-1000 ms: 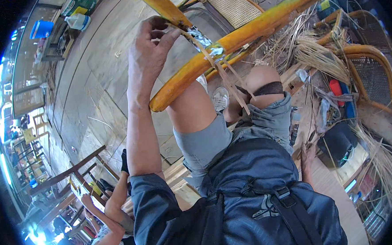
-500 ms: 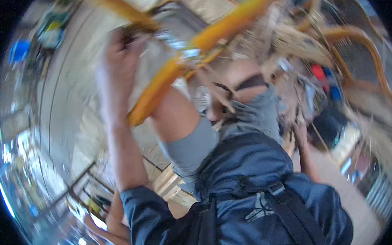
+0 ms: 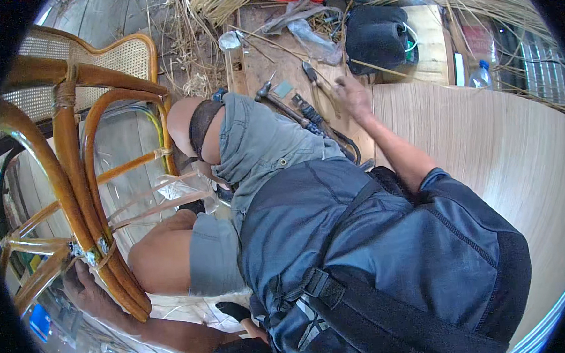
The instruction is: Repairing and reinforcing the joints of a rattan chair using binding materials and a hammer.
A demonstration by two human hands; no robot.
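Observation:
A glossy brown rattan chair frame point(image 3: 71, 162) with bent poles stands tilted at my left, beside my bare knee. My left hand point(image 3: 87, 289) is at the joint of its poles, fingers curled against the frame and partly hidden behind it. Pale loose strips point(image 3: 162, 205) hang from the frame near my legs. My right hand point(image 3: 354, 99) reaches over a wooden board, its fingers bent but apart, right beside the handles of a pair of pliers point(image 3: 319, 82). Whether the fingertips touch the handles is hard to see. A hammer point(image 3: 285, 106) lies on the board nearer my thigh.
A woven cane chair back point(image 3: 120, 63) stands at the far left. Bundles of cane strips point(image 3: 229, 3), a crumpled plastic bag point(image 3: 313, 37), a black bag point(image 3: 377, 37) and a water bottle point(image 3: 480, 75) lie at the far side. A wood-grain tabletop point(image 3: 472, 134) spreads at right.
My view has swung toward the right, so the chair frame now sits at the left of the picture. My right hand has moved out from beside my thigh toward the pliers.

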